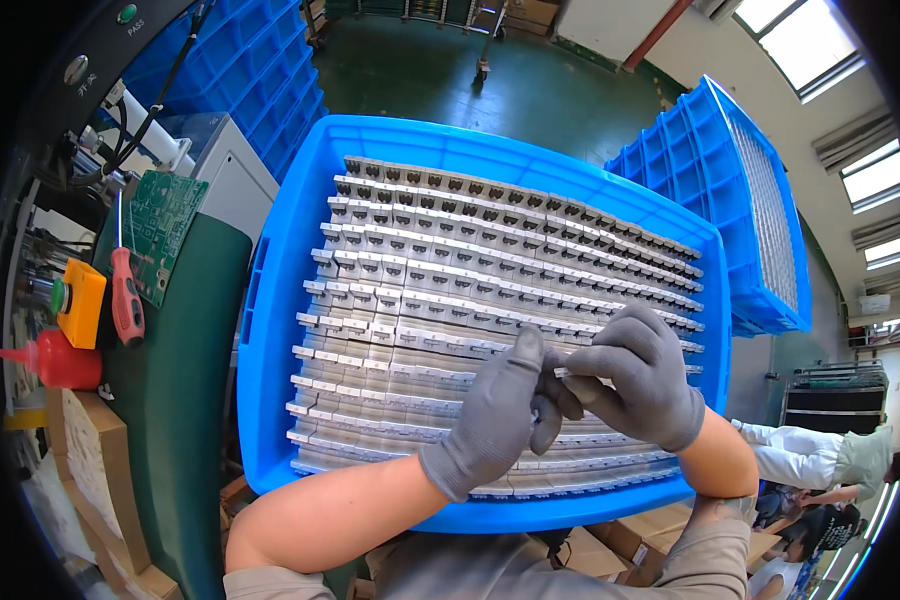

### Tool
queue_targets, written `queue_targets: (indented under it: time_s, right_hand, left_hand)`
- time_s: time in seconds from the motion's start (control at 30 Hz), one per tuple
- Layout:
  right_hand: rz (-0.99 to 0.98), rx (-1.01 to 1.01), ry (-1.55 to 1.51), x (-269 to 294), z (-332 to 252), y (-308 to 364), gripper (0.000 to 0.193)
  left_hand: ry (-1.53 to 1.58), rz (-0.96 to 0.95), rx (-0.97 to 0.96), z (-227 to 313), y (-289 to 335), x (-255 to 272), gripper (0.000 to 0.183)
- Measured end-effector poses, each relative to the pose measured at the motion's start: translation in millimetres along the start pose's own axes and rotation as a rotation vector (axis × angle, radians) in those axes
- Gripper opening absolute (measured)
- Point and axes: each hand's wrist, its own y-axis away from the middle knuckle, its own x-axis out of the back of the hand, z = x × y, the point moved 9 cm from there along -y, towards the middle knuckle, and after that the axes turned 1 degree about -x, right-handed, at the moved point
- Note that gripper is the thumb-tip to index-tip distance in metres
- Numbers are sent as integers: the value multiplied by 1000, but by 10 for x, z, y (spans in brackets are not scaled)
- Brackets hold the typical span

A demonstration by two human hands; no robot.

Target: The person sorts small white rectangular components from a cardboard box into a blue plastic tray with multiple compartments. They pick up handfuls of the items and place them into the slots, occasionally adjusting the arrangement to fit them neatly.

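A large blue plastic crate (475, 135) sits before me, filled with rows of small white-and-grey housings (440, 255). Several far rows show dark parts in their openings. Above the nearer rows, my gloved left hand (495, 410) has its thumb raised and its fingers curled; whatever they hold, if anything, is hidden. My gloved right hand (635, 375) meets it from the right, thumb and fingers pinching a small pale piece (562, 372). Only the end of that piece shows, so its kind is unclear. Both hands touch or nearly touch at the fingertips.
On the green-topped bench at left lie a red-handled screwdriver (126, 300), a green circuit board (165, 225), a yellow button box (82, 303) and a red bottle (60, 360). Another filled blue crate (710, 190) stands at far right. Cardboard boxes (650, 530) lie near me; people (820, 460) are at right.
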Motion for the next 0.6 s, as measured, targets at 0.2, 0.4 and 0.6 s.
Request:
queue_targets:
  time_s: [0.2, 0.4, 0.6]
  right_hand:
    - [109, 107, 125, -5, -5, 163, 38]
    - [150, 151, 118, -32, 18, 228, 39]
    - [166, 76, -15, -53, 76, 220, 34]
  left_hand:
    - [16, -41, -71, 56, 0, -32, 32]
    - [33, 26, -38, 31, -6, -1, 33]
    - [3, 50, -9, 15, -20, 13, 28]
